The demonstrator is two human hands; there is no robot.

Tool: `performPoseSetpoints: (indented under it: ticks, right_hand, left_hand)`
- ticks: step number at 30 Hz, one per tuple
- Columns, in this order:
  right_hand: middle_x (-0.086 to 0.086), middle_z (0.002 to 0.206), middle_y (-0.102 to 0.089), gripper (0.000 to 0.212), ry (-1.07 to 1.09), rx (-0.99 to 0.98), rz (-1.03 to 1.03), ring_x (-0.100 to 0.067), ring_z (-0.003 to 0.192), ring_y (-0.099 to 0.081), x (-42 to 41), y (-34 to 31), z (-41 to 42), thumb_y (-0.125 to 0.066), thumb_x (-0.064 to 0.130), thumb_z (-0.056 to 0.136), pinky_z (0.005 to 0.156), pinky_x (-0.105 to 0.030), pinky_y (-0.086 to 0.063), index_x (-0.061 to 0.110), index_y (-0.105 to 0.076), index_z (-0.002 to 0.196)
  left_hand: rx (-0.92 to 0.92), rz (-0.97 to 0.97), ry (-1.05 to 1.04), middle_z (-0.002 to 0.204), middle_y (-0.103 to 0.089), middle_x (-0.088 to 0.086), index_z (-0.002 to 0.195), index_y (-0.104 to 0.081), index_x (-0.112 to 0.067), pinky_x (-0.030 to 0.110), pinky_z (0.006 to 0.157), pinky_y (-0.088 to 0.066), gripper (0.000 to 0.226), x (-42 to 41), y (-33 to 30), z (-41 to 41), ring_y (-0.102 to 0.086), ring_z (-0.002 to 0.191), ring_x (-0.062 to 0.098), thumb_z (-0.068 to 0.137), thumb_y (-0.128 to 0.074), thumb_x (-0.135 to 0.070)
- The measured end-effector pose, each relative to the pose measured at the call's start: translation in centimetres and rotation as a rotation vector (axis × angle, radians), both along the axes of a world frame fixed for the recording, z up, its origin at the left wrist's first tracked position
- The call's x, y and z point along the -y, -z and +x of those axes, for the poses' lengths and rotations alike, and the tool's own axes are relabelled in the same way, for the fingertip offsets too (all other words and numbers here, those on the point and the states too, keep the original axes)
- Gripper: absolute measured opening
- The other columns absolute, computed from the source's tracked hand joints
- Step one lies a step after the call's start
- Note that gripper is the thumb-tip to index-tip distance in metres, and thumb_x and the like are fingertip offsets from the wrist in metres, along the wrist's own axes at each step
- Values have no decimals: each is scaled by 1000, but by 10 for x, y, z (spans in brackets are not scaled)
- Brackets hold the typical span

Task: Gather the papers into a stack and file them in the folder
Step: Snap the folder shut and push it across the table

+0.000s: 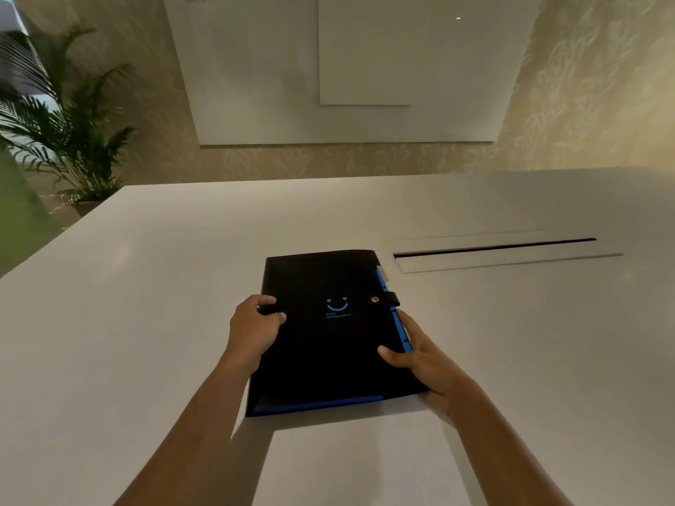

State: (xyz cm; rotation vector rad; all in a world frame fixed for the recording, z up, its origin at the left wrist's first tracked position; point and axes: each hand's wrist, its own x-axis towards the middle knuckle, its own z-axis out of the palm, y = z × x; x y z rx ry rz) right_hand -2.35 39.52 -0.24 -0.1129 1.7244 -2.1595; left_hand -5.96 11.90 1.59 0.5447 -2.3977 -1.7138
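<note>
A black folder (328, 345) with a blue smiley print, blue inner edges and a snap strap fastened over its right side lies closed on the white table (146, 286). My left hand (252, 330) grips the folder's left edge, fingers curled over the cover. My right hand (423, 356) holds the right edge, thumb on top of the cover and fingers along the blue side. A small white tab sticks out at the folder's upper right edge. No loose papers are in view.
A long cable slot with a flap (504, 252) is set into the table to the right of the folder. A potted palm (69, 140) stands beyond the table's far left corner. White panels hang on the patterned wall behind.
</note>
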Motion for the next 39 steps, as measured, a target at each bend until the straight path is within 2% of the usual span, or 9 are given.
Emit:
performPoseSetpoints:
  ticks: [5,9,13,18,22,27,31,35,39]
  right_hand:
    - [-17,134,-57,69,110,-78,-38,-33,115,-64,-68,-1,-45,-71,-5,83,87,-45,-57,32,-51,138]
    - [-12,131,-63,72,141,-131,-86,-31,115,-65,-116,-2,-87,-73,-3,82,84,-40,-58,39,-53,136]
    - [-8,124,-69,69,151,-130,-132,-30,112,-67,-150,0,-131,-71,-4,83,82,-39,-59,43,-57,131]
    - [-7,120,-71,64,174,-87,-122,-28,111,-68,-173,5,-193,-69,-7,82,85,-44,-59,42,-62,124]
    - [-9,123,-68,66,277,-44,18,-27,108,-68,-174,8,-251,-71,-6,83,92,-49,-56,32,-54,134]
    - [-8,115,-68,50,407,-94,386,-25,102,-67,-170,11,-320,-79,12,82,89,-45,-58,19,-56,127]
    - [0,102,-63,42,511,-348,774,-21,100,-60,-162,15,-366,-76,29,85,82,-38,-55,11,-61,120]
    - [-11,113,-61,43,579,-490,1117,-20,93,-55,-157,19,-395,-65,41,92,71,-31,-45,11,-61,123]
    - [-10,117,-60,40,503,-596,1313,-27,106,-53,-157,25,-402,-51,47,98,85,-39,-42,15,-64,118]
  left_hand:
    - [-66,132,128,123,-52,-2,119,-58,-24,21,69,-50,37,-63,-12,-35,-54,90,10,87,-67,-8]
    - [-63,328,215,124,-56,-2,123,-57,-26,38,82,-58,43,-108,-13,-58,-62,105,22,86,-69,-9]
    - [-29,494,291,115,-68,6,118,-61,-33,42,79,-59,42,-137,4,-81,-70,97,26,83,-72,-13]
    - [-66,326,332,121,-61,5,112,-65,-36,38,61,-59,35,-165,22,-126,-65,103,27,84,-73,-16]
    - [-168,113,216,115,-61,0,112,-63,-28,28,76,-55,30,-179,30,-180,-59,110,20,85,-73,-19]
    - [-230,-218,172,114,-62,1,111,-64,-19,27,87,-47,22,-190,38,-244,-56,106,16,91,-65,-28]
    - [-342,-453,200,106,-64,2,107,-66,-14,23,83,-40,26,-188,47,-284,-56,99,14,95,-55,-35]
    - [-329,-602,260,111,-68,3,113,-67,-18,37,90,-49,39,-182,50,-320,-59,103,20,97,-45,-45]
    - [-137,-752,339,143,-51,2,136,-53,-28,53,106,-36,53,-180,52,-340,-43,129,26,96,-35,-58]
